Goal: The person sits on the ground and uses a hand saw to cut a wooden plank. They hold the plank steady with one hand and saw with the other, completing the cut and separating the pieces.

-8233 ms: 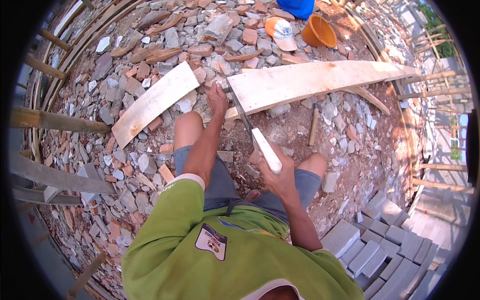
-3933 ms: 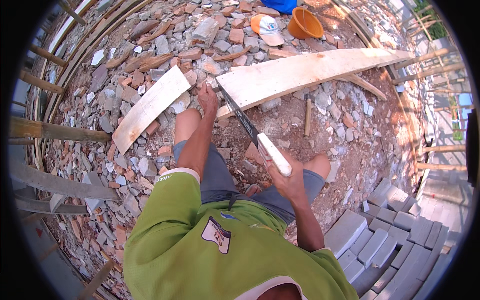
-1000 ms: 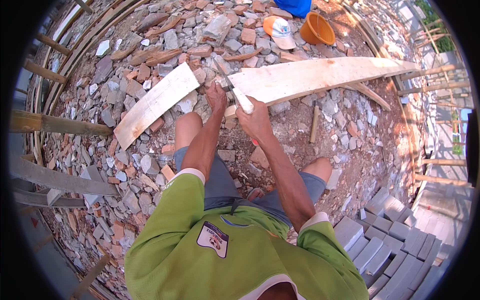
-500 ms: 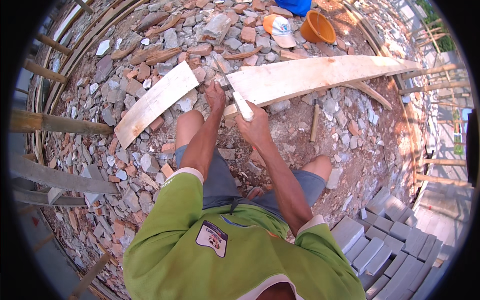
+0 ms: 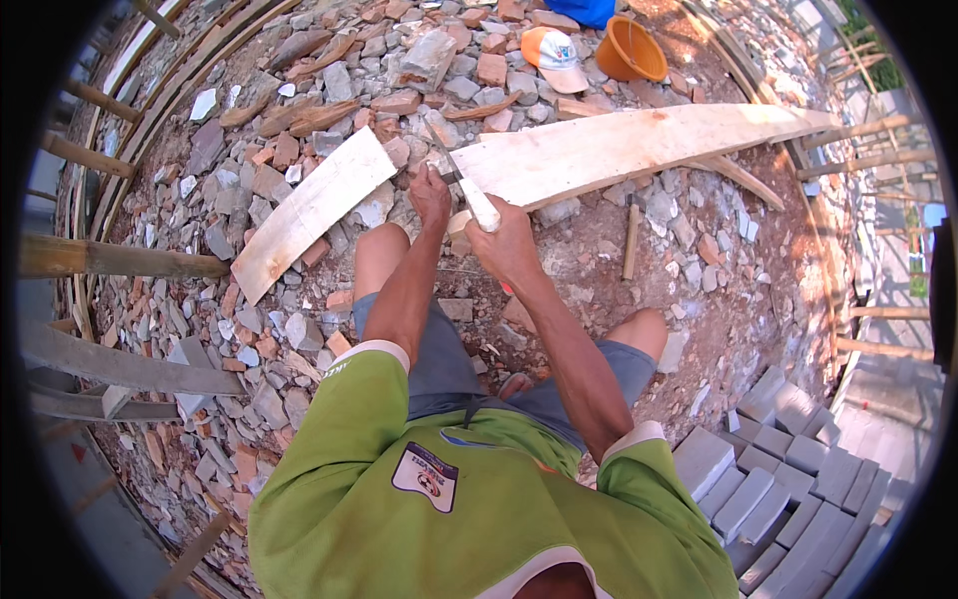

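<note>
My right hand (image 5: 506, 240) is wrapped round the white handle of a long, narrow-bladed tool (image 5: 482, 208). Its blade slants away to the upper left, past the near left end of a long pale board (image 5: 639, 145). Close beside the blade, my left hand (image 5: 431, 197) is closed, with a short dark piece showing between its fingers and the blade; what that piece is, I cannot make out. A shorter pale board (image 5: 317, 212) lies on the rubble left of my hands. To the right, a hammer with a wooden handle (image 5: 631, 240) rests on the ground.
Broken brick and stone rubble (image 5: 269, 180) covers the ground. An orange bucket (image 5: 631, 48) and an orange-and-white cap (image 5: 555, 58) sit at the far side. Grey blocks (image 5: 788, 479) are stacked at the lower right. Wooden poles (image 5: 130, 258) jut in from the left.
Both hands keep nearly the same place and grip. The view has shifted slightly; the boards, bucket and cap lie as before.
</note>
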Demonstrator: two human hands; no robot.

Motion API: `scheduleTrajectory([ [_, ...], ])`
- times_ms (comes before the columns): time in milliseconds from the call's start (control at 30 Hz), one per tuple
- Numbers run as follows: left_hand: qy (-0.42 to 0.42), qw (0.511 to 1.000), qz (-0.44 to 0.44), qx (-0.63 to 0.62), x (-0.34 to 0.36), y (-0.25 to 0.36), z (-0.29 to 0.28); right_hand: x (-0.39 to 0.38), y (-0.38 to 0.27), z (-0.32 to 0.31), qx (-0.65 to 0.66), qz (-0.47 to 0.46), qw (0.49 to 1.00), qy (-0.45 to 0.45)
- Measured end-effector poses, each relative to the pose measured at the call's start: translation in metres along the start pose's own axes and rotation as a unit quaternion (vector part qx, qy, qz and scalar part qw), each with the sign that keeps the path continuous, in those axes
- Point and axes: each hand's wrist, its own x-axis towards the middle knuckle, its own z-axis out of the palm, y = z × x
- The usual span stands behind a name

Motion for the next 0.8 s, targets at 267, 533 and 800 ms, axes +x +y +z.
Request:
scheduleTrajectory([
  [267, 0.092, 0.993, 0.044, -0.054, -0.004, -0.009, 0.01, -0.155, -0.022, -0.073, 0.081, 0.052, 0.994, -0.049],
  [533, -0.002, 0.999, 0.009, -0.047, -0.014, 0.005, 0.002, -0.161, -0.02, -0.092, 0.101, 0.097, 0.99, -0.009],
  [800, 0.035, 0.997, 0.028, -0.055, -0.007, -0.015, 0.012, -0.061, -0.007, -0.045, 0.031, -0.025, 0.999, -0.009],
])
